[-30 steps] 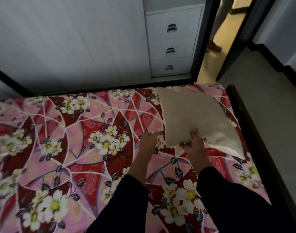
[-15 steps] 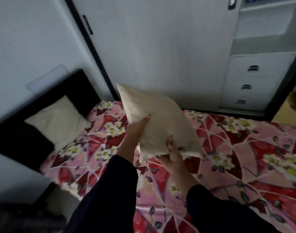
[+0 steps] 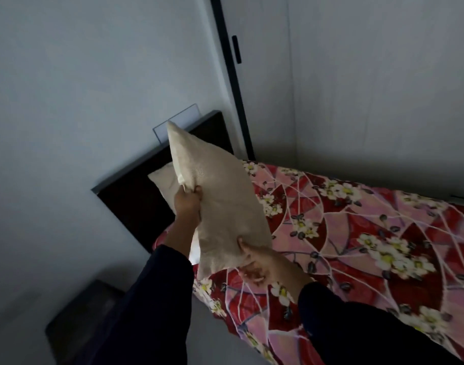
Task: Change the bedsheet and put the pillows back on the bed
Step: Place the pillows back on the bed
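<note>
Cream pillow (image 3: pixel 220 201) is held upright in the air over the head end of the bed, just in front of the dark headboard (image 3: pixel 136 204). The left hand (image 3: pixel 187 205) grips its left edge; the right hand (image 3: pixel 254 264) pinches its lower corner, thumb on the front. Behind it a second pillow (image 3: pixel 162 180) lies against the headboard. A red and pink floral bedsheet (image 3: pixel 357 233) covers the mattress

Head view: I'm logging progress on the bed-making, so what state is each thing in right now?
held pillow: lifted in the air, tilted, held by both hands.
left hand: grips the held pillow's side edge.
right hand: grips its lower corner.
second pillow: lies by the headboard, partly hidden.
bedsheet: spread out flat.
wardrobe door: closed.
</note>
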